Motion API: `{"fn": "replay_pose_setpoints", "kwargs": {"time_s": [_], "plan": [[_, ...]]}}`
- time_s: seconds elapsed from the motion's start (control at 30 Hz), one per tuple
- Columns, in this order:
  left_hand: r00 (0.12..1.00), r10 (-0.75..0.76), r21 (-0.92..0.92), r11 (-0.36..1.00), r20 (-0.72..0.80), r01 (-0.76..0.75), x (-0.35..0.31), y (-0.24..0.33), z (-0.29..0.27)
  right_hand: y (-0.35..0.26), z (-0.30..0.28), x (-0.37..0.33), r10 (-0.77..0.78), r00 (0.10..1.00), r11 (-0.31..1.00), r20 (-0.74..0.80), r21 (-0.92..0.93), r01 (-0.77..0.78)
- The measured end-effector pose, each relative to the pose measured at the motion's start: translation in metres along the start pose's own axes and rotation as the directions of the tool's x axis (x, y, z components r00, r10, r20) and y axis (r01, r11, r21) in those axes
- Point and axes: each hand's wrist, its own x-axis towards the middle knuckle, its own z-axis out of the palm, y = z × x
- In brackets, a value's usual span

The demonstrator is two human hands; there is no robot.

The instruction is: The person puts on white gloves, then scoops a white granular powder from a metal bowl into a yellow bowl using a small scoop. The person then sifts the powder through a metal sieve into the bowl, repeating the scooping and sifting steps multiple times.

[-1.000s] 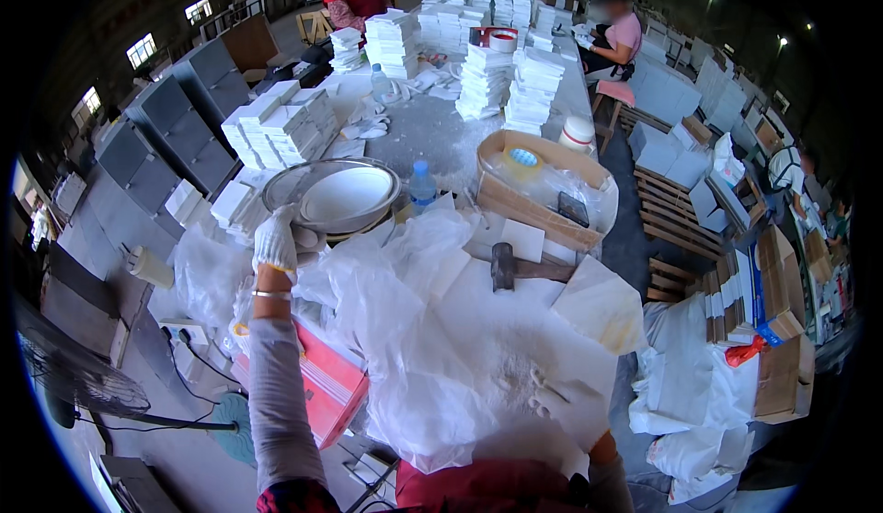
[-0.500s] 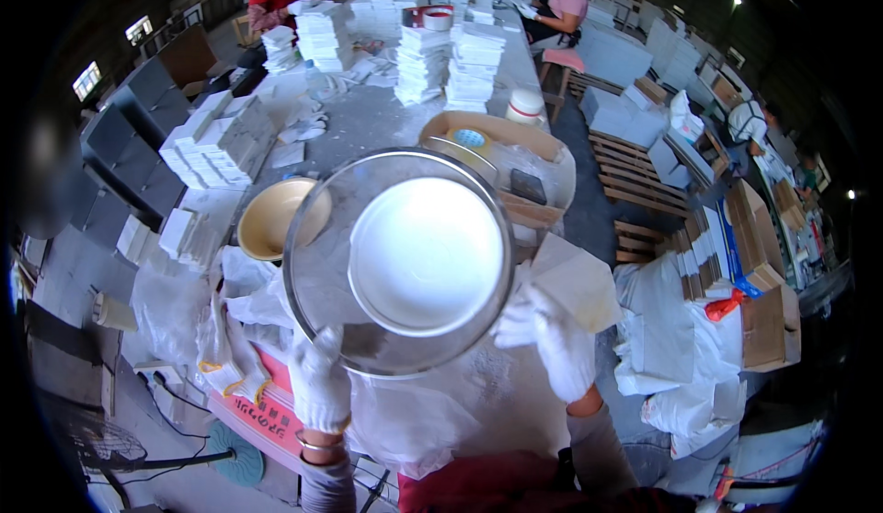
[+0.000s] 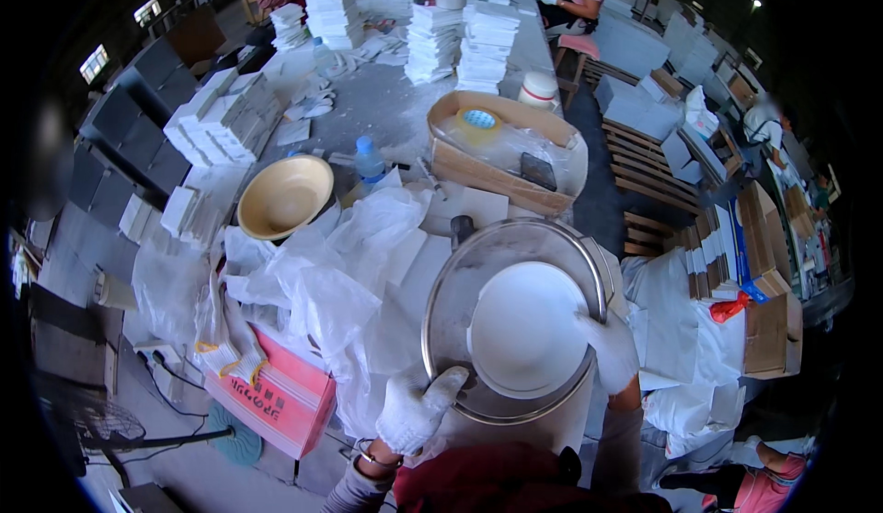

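A wide round metal pan [image 3: 448, 297], with a shiny rim, is tilted in front of me at the near end of the table. Inside it lies a round white bowl [image 3: 529, 329]. My left hand [image 3: 418, 410], in a white glove, is closed on the pan's near left rim, thumb on top. My right hand [image 3: 610, 352], also gloved, grips the pan's right side, and its fingertips reach over the edge of the white bowl. Crumpled clear plastic [image 3: 322, 279] lies left of the pan. Beyond it stands a tan bowl [image 3: 285, 196].
Past the pan is an open cardboard box [image 3: 497, 187] with a tape roll [image 3: 478, 119]. A blue-capped bottle [image 3: 370, 159] stands nearby. Stacks of white tiles [image 3: 432, 44] fill the far table. A red-pink box [image 3: 276, 398] is at lower left. Two people sit or stand at the far end.
The pan with the white bowl has moved right and toward me, both hands with it. The clear plastic and blue-capped bottle have come into sight. My right fingers now reach over the bowl's edge.
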Motion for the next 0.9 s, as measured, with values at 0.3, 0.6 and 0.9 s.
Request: {"fn": "replay_pose_setpoints", "kwargs": {"time_s": [0.3,0.6,0.9], "plan": [[0.781,0.561,0.95,-0.034,0.276,-0.311,0.055,0.015,-0.054,0.071,0.013,-0.016,0.051,0.998,0.806,0.034,0.588,-0.061],[0.804,0.539,0.945,-0.045,-0.25,0.325,-0.001,-0.042,-0.147,0.06,0.021,-0.025,0.032,0.998,0.814,-0.049,0.581,0.003],[0.724,0.546,0.896,0.13,-0.422,0.424,-0.035,-0.014,-0.145,0.048,0.044,-0.006,0.006,1.0,0.793,-0.017,0.609,0.005]]}}
